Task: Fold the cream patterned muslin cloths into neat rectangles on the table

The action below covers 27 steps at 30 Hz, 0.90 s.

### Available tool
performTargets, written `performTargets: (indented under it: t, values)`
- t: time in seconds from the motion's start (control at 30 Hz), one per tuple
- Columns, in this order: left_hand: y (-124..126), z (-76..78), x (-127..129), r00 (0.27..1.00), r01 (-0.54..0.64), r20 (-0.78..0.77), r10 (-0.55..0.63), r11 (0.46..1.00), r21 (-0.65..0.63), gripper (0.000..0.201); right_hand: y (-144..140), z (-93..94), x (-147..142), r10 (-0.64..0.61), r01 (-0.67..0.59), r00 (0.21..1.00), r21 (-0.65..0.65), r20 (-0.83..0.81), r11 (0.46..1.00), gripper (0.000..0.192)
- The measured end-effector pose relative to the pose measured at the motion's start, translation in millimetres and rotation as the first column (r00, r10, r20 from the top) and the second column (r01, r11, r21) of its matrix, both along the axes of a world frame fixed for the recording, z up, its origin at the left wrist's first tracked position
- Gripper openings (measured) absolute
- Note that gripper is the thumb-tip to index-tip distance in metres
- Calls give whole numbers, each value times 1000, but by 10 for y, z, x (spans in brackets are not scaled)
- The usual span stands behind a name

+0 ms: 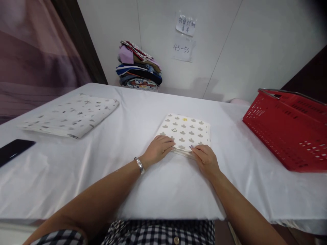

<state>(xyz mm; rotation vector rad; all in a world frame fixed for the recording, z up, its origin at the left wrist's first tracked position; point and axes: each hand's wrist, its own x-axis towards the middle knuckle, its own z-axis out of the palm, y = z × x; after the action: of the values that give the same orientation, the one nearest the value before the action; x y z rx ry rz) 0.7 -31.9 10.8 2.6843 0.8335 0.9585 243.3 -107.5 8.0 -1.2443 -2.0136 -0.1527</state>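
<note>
In front of me on the table lies a cloth [185, 131] folded into a neat rectangle, white with grey mushroom-like shapes and a few coloured ones. At its near left corner, my left hand [159, 148], with a silver bracelet at the wrist, has its fingers closed on the edge. My right hand [205, 160] pinches the near edge toward the right corner. Under the top layer, further folded layers show along the near side. Both thumbs are close to that edge, and the fingertips' undersides are hidden.
A second folded cloth [74, 114] with a leaf-like print lies on the left of the white-covered table [122, 197], beyond a black phone [15, 150]. To the right stands a red plastic basket [288, 129]. Stacked fabrics [139, 68] rise against the back wall, near paper signs [185, 35].
</note>
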Motion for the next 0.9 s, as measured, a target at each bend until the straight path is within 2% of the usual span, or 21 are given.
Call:
performTargets:
  t: [0.27, 0.5, 0.77, 0.9]
  values:
    - [-11, -3, 10, 1000, -2, -23, 3, 1000, 26, 22, -2, 8, -7, 4, -4, 1000, 0, 21, 1000, 25]
    - [-21, -11, 23, 994, -2, -107, 9, 998, 65, 22, 19, -22, 29, 34, -27, 995, -70, 91, 997, 24]
    - [-26, -16, 18, 997, -13, -76, 19, 996, 87, 21, 8, -24, 39, 46, -39, 995, -79, 91, 996, 24]
    - [-28, 0, 22, 998, 9, -65, -5, 998, 58, 19, 3, -14, 16, 43, -36, 996, -86, 80, 996, 21]
